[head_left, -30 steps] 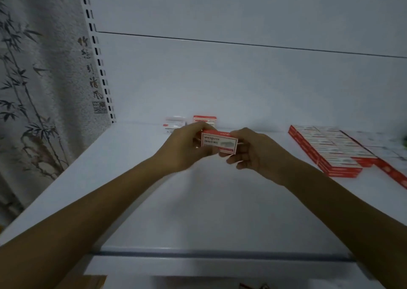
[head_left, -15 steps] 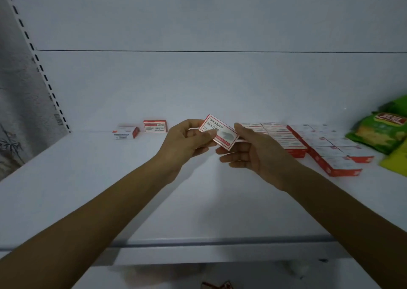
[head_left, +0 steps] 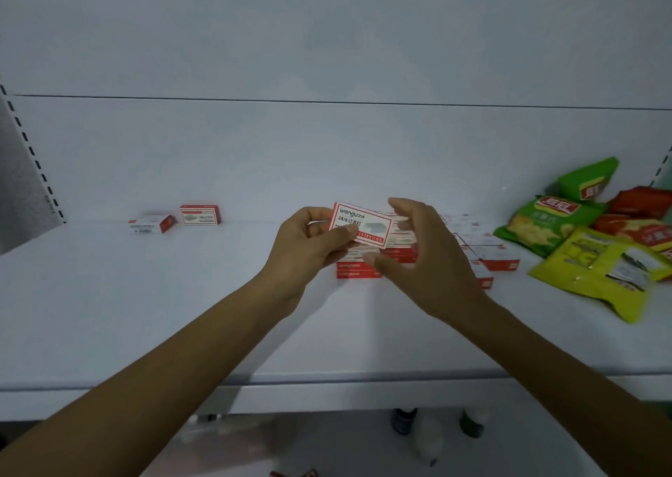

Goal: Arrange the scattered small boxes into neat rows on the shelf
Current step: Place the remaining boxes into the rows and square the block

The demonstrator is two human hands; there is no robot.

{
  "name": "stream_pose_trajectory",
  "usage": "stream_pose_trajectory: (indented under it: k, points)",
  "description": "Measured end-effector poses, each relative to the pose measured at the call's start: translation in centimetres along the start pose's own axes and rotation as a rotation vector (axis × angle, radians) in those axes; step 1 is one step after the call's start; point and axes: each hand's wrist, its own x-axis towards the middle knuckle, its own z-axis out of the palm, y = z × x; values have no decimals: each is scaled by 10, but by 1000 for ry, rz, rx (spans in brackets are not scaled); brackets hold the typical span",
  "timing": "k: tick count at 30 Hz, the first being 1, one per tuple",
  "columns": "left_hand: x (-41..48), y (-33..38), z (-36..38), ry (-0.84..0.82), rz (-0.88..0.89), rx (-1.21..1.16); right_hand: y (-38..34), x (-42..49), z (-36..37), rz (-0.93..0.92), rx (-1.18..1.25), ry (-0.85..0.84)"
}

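Staple box [head_left: 360, 225], red and white, is held in the air above the shelf [head_left: 182, 313], in front of the laid rows of boxes [head_left: 483, 254], which the hands partly hide. Left hand [head_left: 309, 247] pinches its left end, thumb on the printed face and fingers curled behind. Right hand [head_left: 429, 262] is spread and relaxed beside the right end, gripping nothing; cannot tell whether a fingertip touches the box.

Risks, as judged:
1. The grip is on one end only, so the box could pivot or slip and drop onto the rows, skewing them.
2. The right hand hangs over the rows, and a careless lowering could sweep the near boxes out of line.
3. A drop toward the front lip [head_left: 327, 380] could send the box over the edge to the level below, where bottles [head_left: 403, 420] stand.

Room: snack bags [head_left: 545, 227] crowd the right side of the rows, so the rows cannot grow that way without shoving bags. Left of the rows the shelf is bare for a wide stretch, up to two loose boxes [head_left: 200, 215] near the back panel [head_left: 327, 156]. That side looks like the sensible approach and placement zone. The back panel limits depth.
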Motion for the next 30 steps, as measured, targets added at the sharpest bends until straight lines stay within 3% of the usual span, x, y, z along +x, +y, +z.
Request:
stream_pose_trajectory:
  k: [10,15,20,25,30]
  points:
    - [-11,-13,45,-35,25,58,23,-17,-36,-104,-293,32]
    - [-13,-20,46,-18,272,572,31,-23,-39,-72,-310,3]
    - [-13,-26,48,-50,351,758,38,-33,-41,-15,-335,-10]
    - [-3,-43,32,-19,585,1113,49,-35,-47,-32,-454,-25]
    - [3,-70,18,-190,495,1310,53,-33,-46,34,-633,-269]
